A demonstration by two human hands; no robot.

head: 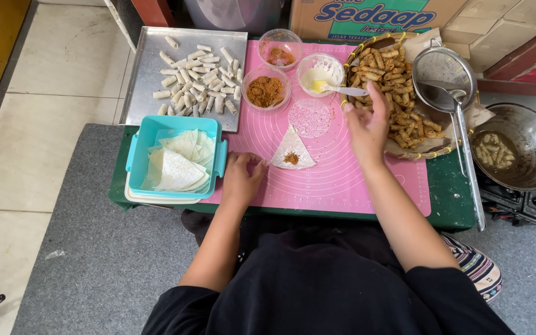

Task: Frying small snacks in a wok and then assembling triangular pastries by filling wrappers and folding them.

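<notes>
A white triangular wrapper (292,150) with a small heap of brown filling lies on the pink silicone mat (342,180). My left hand (242,175) rests on the mat just left of the wrapper, fingers curled, touching its corner. My right hand (367,122) hovers over the mat's right side, fingers apart, beside the spoon (342,90) that sticks out of a clear bowl of pale paste (319,73). It holds nothing that I can see. A bowl of brown filling (266,90) stands behind the wrapper.
A metal tray (150,65) holds several raw white rolls. A turquoise box (156,131) holds stacked wrappers. A basket of fried rolls (398,93) with a wire skimmer (448,77) sits right, beside a wok (528,139) on a stove. Cardboard boxes stand behind.
</notes>
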